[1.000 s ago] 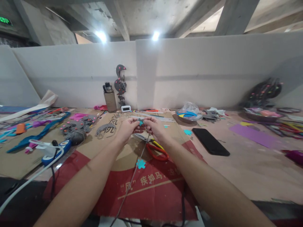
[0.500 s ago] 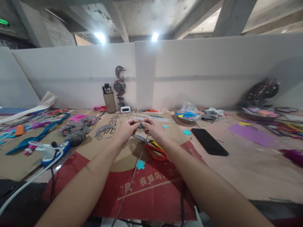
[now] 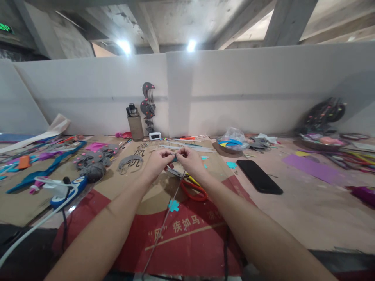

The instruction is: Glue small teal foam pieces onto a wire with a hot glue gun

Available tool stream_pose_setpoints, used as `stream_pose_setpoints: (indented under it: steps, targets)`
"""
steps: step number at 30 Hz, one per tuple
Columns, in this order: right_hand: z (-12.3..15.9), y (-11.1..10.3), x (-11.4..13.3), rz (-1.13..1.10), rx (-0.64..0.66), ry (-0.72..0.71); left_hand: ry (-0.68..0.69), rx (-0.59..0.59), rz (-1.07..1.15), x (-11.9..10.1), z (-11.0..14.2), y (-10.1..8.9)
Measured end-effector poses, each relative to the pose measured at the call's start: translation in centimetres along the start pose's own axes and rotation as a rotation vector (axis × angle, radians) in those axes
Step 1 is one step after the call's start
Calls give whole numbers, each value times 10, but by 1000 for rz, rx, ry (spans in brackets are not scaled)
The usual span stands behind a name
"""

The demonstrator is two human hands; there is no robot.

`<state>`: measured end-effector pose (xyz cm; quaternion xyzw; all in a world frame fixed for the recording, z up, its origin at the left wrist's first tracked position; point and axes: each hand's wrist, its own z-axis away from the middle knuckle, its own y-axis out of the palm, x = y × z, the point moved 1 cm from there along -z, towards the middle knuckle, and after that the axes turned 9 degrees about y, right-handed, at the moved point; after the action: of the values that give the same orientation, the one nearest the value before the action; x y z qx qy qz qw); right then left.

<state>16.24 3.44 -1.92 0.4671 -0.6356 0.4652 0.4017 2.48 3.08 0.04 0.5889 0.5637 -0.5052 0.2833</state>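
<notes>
Working 2-handed over a red-and-brown cardboard sheet [image 3: 202, 244]. Left hand [image 3: 159, 162]: thumb and fingertips closed in a tight pinch on a small turquoise piece [image 3: 175, 158]. Right hand [image 3: 190, 160]: likewise pinched, against the same piece, with a grey cord [image 3: 160, 231] running down from beneath. Piece held up between the 2 hands, mostly covered; perhaps joined to the cord, too hidden to tell. Step in hand, judging by grip: fine fingertip fitting of piece and cord. Next move, on that reading, calling for a steady left pinch and careful cord control. Just below: scissors [image 3: 192, 180], then 1 flat turquoise cut-out [image 3: 173, 206]. Containers: right of centre, a shallow dish [image 3: 226, 150] with clear plastic and blue and yellow pieces inside; far right, a dark dish [image 3: 316, 147] of pink and pale scraps; left of centre, an upright bottle [image 3: 135, 128], black-lidded.
</notes>
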Motion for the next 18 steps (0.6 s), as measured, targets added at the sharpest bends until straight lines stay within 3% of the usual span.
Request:
stream_pose_setpoints:
  steps: [4,11,18]
  targets:
    - [0,3,1,-34,44,-61,-17,-47,-36,2,0,-2]
    - [2,8,1,-179,112,22,-6,-212,106,7,-5,-8]
    - [0,6,-2,-229,29,49,-12,-160,288,0,-3,-1]
